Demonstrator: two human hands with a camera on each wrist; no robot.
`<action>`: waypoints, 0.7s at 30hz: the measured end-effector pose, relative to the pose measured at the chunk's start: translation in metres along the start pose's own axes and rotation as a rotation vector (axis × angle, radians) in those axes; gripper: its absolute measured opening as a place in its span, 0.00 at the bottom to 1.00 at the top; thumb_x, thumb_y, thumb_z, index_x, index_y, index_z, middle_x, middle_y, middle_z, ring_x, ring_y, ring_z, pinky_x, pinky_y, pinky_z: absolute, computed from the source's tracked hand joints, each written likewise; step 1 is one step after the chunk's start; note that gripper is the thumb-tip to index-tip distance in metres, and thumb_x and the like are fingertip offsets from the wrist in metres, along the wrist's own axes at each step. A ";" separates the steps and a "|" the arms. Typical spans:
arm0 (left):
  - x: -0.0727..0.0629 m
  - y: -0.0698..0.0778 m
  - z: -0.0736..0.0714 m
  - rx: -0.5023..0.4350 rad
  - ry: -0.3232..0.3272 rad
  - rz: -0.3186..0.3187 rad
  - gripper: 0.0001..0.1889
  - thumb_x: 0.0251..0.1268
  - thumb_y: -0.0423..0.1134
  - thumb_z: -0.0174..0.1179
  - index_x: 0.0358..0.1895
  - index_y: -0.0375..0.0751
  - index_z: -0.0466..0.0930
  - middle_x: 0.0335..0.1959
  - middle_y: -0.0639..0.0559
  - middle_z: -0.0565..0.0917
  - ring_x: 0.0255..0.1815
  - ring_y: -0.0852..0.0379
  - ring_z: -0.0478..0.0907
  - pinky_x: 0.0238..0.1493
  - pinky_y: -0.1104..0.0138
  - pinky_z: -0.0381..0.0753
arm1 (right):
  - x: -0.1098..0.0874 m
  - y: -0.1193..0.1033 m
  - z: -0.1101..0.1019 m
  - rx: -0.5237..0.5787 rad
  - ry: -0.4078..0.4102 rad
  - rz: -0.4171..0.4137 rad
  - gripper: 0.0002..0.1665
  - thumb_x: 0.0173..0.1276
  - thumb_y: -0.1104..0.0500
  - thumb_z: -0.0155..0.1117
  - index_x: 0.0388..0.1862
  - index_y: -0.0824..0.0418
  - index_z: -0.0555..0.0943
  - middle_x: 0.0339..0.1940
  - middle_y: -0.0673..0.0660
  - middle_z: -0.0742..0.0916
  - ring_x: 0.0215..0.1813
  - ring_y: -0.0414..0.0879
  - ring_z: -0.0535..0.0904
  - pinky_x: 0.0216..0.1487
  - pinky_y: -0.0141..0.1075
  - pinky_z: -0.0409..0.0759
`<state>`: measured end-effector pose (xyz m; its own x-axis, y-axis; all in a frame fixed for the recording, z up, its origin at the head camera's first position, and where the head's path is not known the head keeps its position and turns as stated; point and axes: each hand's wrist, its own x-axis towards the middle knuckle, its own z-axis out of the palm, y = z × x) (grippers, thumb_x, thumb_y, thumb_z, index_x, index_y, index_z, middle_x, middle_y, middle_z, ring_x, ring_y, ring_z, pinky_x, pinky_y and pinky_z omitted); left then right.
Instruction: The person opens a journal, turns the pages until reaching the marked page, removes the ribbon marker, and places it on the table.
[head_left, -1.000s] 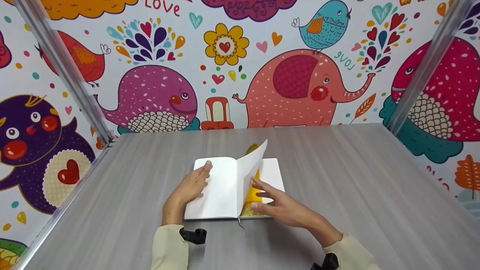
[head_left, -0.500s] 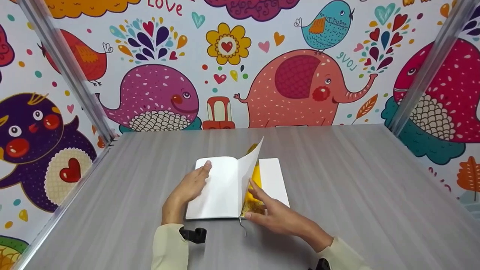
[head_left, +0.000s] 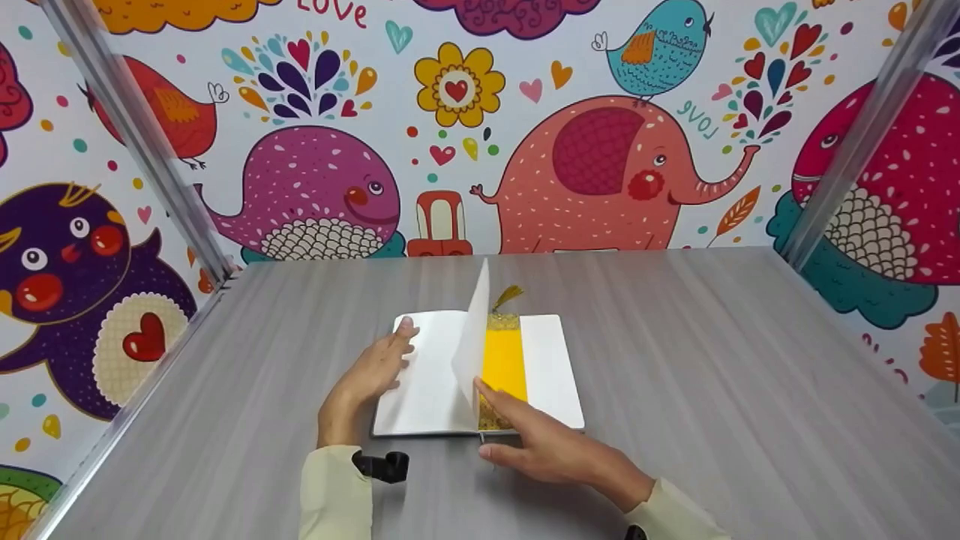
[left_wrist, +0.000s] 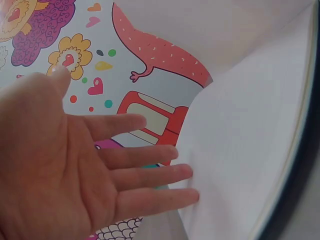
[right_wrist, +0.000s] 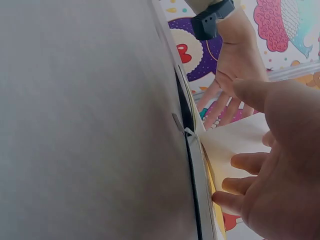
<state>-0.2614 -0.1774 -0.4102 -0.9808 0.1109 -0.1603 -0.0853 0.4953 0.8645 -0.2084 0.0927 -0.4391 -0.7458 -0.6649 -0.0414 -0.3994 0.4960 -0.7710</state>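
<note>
A notebook (head_left: 553,364) lies open on the table, with blank white pages. Its one raised page (head_left: 472,337) stands nearly upright near the spine. Right of that page, a yellow bookmark (head_left: 505,360) with glittery ends lies along the gutter, its tassel (head_left: 511,294) reaching past the top edge. My left hand (head_left: 373,369) rests at the left page's outer side; in the left wrist view its fingers are straight, several tips touching the paper. My right hand (head_left: 551,444) has extended fingers, the index tip against the raised page low down, thumb apart near the bottom edge.
The grey wood-grain table (head_left: 697,360) spreads around the notebook. A thin grey ribbon (right_wrist: 177,121) hangs from the spine's lower end. Behind stands a wall (head_left: 442,172) with cartoon animals, with metal posts (head_left: 847,142) at the corners. Each wrist wears a black camera mount (head_left: 382,466).
The raised page has swung left from a rightward slant to nearly upright, uncovering more of the bookmark. My right hand has moved left and slightly down; my left hand has barely shifted.
</note>
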 end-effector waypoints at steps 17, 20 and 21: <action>-0.004 0.002 -0.006 0.131 0.050 0.042 0.37 0.77 0.63 0.43 0.76 0.39 0.62 0.73 0.36 0.71 0.73 0.38 0.69 0.74 0.41 0.63 | 0.003 -0.006 0.009 -0.198 -0.045 0.059 0.44 0.73 0.42 0.61 0.82 0.43 0.55 0.82 0.49 0.64 0.85 0.58 0.49 0.81 0.61 0.45; -0.004 0.001 -0.005 0.166 0.066 0.059 0.34 0.76 0.56 0.52 0.76 0.38 0.63 0.71 0.35 0.73 0.68 0.38 0.73 0.69 0.42 0.69 | 0.003 -0.007 0.010 -0.230 -0.051 0.065 0.44 0.73 0.42 0.61 0.82 0.41 0.55 0.82 0.50 0.64 0.84 0.59 0.50 0.81 0.62 0.44; -0.003 0.000 -0.004 0.176 0.074 0.061 0.34 0.75 0.54 0.55 0.76 0.38 0.62 0.70 0.35 0.74 0.67 0.39 0.75 0.69 0.42 0.70 | 0.003 -0.007 0.010 -0.239 -0.053 0.065 0.44 0.72 0.42 0.62 0.82 0.41 0.55 0.82 0.50 0.64 0.84 0.59 0.50 0.81 0.62 0.45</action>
<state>-0.2594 -0.1810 -0.4075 -0.9939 0.0855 -0.0691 0.0006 0.6333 0.7739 -0.2022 0.0818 -0.4406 -0.7475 -0.6524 -0.1246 -0.4706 0.6526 -0.5938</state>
